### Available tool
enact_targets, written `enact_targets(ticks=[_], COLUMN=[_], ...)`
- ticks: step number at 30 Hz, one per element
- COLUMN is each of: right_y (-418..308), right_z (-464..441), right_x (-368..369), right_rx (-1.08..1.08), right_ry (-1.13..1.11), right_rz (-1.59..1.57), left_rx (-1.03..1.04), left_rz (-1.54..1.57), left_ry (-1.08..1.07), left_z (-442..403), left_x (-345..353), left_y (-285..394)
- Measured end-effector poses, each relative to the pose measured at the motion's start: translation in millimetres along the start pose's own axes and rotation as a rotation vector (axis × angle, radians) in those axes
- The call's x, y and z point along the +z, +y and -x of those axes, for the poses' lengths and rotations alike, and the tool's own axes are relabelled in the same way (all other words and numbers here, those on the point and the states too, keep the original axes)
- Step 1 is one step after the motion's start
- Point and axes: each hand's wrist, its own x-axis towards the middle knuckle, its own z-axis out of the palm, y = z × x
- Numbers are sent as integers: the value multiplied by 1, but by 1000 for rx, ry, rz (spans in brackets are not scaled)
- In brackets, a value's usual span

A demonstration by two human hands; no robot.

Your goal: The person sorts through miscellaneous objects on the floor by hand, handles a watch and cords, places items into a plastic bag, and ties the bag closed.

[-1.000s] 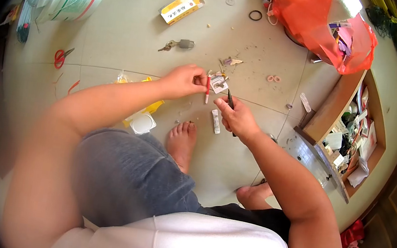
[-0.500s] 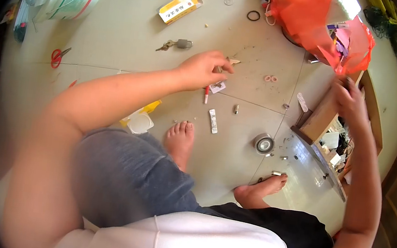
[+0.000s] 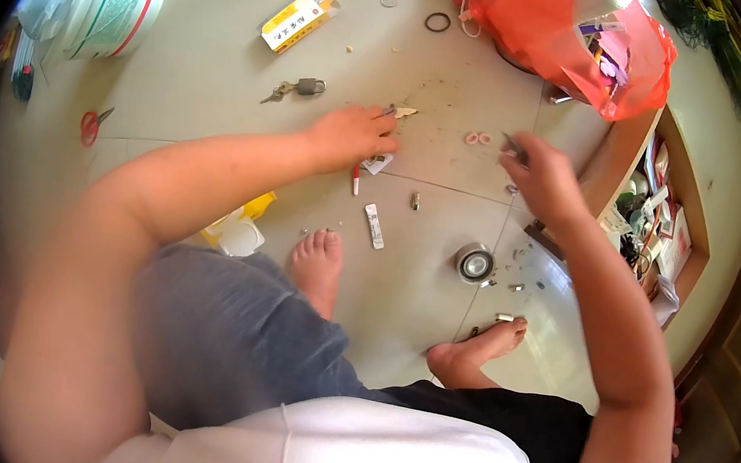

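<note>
Tiles (image 3: 410, 283) were littered. Right of the rings (image 3: 484, 139), a tool (image 3: 514, 147) was pinched by fingers of the right hand (image 3: 546, 176); leftward, by a scrap (image 3: 406, 113), the left hand's (image 3: 345, 140) grip was hidden. Rings could be scattered by low sweeps.

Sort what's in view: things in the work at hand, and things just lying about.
Likely in use:
- small dark item, in the right hand
- pale scrap by the left hand
- white card, near that hand

Lying about:
- padlock with keys
- red scissors
- yellow-white box
- black ring
</note>
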Motion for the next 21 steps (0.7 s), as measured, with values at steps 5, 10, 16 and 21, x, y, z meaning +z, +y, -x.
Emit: enact_targets(ticks=[5, 10, 16, 21], right_y=[13, 33, 45, 50], right_z=[-50, -53, -36, -36], right_x=[57, 76, 19, 17], right_rx=[198, 58, 392, 319], right_ry=[39, 92, 49, 86], right_rz=[1, 271, -304, -151], left_rx=[-94, -101, -152, -177], left_rz=[16, 61, 202, 226], left_ry=[-7, 20, 92, 50], left_z=[0, 0, 3, 2], left_x=[-10, -8, -1, 0], left_y=[4, 2, -2, -3])
